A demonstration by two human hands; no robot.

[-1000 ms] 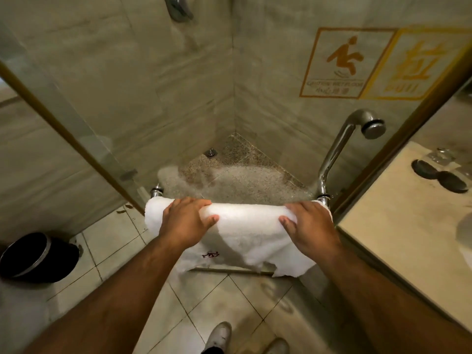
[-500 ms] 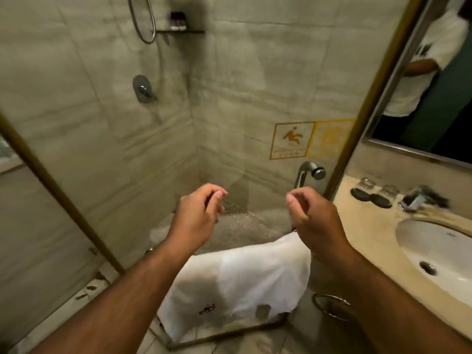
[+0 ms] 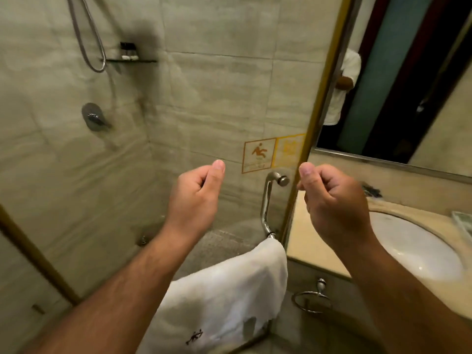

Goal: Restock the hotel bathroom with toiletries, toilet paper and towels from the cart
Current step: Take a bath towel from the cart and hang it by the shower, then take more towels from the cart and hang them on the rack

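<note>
A white towel (image 3: 224,297) with a small dark embroidered mark hangs over the low bar of the glass shower door, below the chrome door handle (image 3: 267,200). My left hand (image 3: 196,198) is raised above the towel, fingers curled in, thumb up, holding nothing. My right hand (image 3: 332,200) is at the same height in front of the door's gold frame, also curled and empty. Neither hand touches the towel. Small toiletry bottles (image 3: 129,51) stand on a shelf on the shower wall.
A beige counter (image 3: 306,241) with a white sink (image 3: 413,251) is at the right, under a mirror (image 3: 408,85). A chrome towel ring (image 3: 310,300) hangs below the counter edge. A shower hose (image 3: 86,34) and valve (image 3: 93,120) are on the left wall.
Both hands let go of the towel on the bar and rose away from it, fingers curling in. My view lifted from the floor to the shower wall and sink.
</note>
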